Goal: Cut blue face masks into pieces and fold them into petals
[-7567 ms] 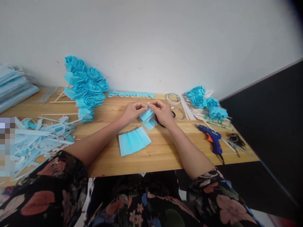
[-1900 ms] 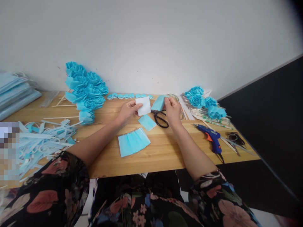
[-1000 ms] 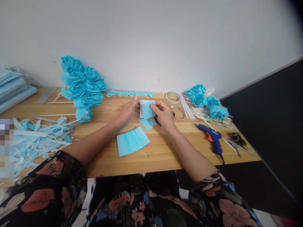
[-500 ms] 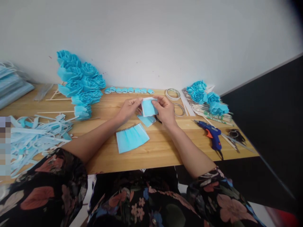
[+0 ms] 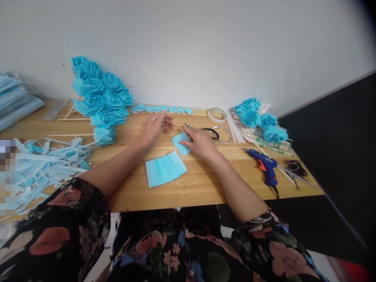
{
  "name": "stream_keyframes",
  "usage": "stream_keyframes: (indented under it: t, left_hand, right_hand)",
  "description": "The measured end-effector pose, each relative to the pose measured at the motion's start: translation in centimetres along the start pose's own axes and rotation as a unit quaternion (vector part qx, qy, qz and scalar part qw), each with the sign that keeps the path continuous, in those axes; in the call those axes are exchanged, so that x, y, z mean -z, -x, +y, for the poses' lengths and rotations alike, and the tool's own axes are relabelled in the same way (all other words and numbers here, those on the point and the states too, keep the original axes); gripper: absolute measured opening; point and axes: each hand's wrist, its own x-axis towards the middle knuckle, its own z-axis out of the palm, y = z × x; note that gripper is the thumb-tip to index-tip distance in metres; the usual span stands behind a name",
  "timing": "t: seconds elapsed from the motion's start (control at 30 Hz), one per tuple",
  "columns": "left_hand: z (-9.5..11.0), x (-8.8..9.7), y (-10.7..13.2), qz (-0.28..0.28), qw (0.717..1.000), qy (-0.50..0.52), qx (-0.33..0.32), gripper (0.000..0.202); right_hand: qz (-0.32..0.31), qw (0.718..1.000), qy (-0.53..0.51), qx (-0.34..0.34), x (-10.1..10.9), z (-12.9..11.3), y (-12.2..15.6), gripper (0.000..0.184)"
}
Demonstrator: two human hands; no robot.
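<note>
My right hand (image 5: 202, 143) lies low over the table, its thumb and fingers spread on a small blue square of mask fabric (image 5: 180, 141) that rests flat. The scissors (image 5: 215, 134) lie partly under this hand, with a black handle loop to its right and a blade tip past the fingers. My left hand (image 5: 158, 126) hovers to the left of the square, fingers loosely curled and apart, holding nothing. Nearer to me is a larger pleated blue piece of mask fabric (image 5: 166, 169), flat on the wood.
Several small folded blue loops (image 5: 156, 109) line the wall. Blue fabric roses (image 5: 102, 98) stand left, with more roses (image 5: 268, 121) at right. Cut strips (image 5: 55, 164) and stacked masks (image 5: 17, 102) lie left. Tape rolls (image 5: 216, 115) and a glue gun (image 5: 264, 164) are right.
The square held up between both hands is down on the table with the other small piece. My left hand has let go and moved slightly left; my right hand has lowered.
</note>
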Motion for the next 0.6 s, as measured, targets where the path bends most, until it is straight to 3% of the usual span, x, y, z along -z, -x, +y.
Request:
stream_keyframes:
  t: [0.1,0.23,0.3,0.37,0.5,0.6]
  left_hand:
    - [-0.02,-0.03,0.15,-0.002,1.0,-0.007,-0.004,0.058]
    - [-0.22,0.05,0.21,-0.007,1.0,-0.008,-0.013,0.057]
    - [-0.23,0.06,0.18,-0.009,1.0,-0.007,-0.016,0.056]
    - [-0.11,-0.03,0.19,-0.015,1.0,0.001,-0.016,0.052]
    - [0.17,-0.51,0.39,-0.077,0.996,0.042,0.01,0.052]
    - [0.15,-0.86,0.65,-0.154,0.985,0.05,0.053,0.063]
  right_hand:
    - [-0.016,0.995,0.094,0.012,0.12,-0.61,0.27,0.051]
    - [-0.061,0.996,0.069,0.005,0.0,-0.86,0.18,0.033]
    - [-0.035,0.999,-0.012,-0.008,-0.06,-0.76,-0.02,0.036]
    - [0.034,0.989,-0.142,-0.03,0.0,-0.63,-0.21,0.042]
    - [0.138,0.912,-0.382,-0.054,0.24,-0.57,-0.41,0.049]
    - [0.171,0.888,-0.423,-0.057,0.06,-0.68,-0.42,0.053]
